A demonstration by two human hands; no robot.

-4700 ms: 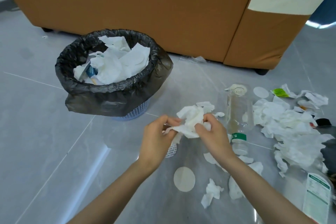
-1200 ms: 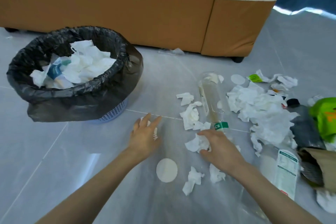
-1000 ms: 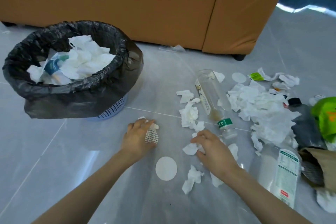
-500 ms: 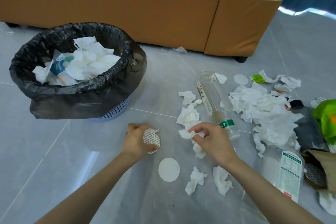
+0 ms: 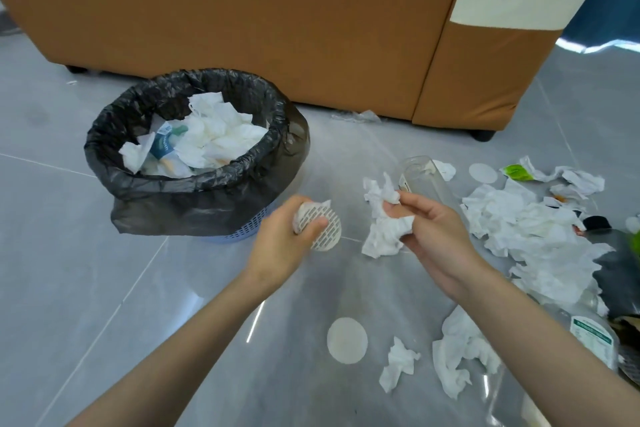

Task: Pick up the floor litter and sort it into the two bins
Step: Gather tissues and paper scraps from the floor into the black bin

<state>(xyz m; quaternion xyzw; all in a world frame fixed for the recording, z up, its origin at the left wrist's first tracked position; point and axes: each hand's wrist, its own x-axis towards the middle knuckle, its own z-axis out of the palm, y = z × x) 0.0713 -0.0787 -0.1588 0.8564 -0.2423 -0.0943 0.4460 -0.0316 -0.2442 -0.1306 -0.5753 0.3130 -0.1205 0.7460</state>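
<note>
A big brown sofa [image 5: 242,10] stands at the back on the grey floor [image 5: 69,288]. In front of it sits a bin [image 5: 207,204] with a black bag, and white tissues [image 5: 221,135] lie inside it. To the right, a big heap of tissues [image 5: 540,239] is spread on the floor, next to a clear bottle [image 5: 424,177] lying on its side. Both hands are up above the floor, just right of the bin. The right hand [image 5: 436,236] has its thumb and fingers curled tight on a crumpled tissue [image 5: 384,232], which hangs down from it. The left hand [image 5: 284,246] has its fingers curled round a round paper lid [image 5: 327,230] with print on it. Lower down, a plain white disc [image 5: 347,340] lies flat on the floor, with a small tissue scrap [image 5: 398,366] near it.
</note>
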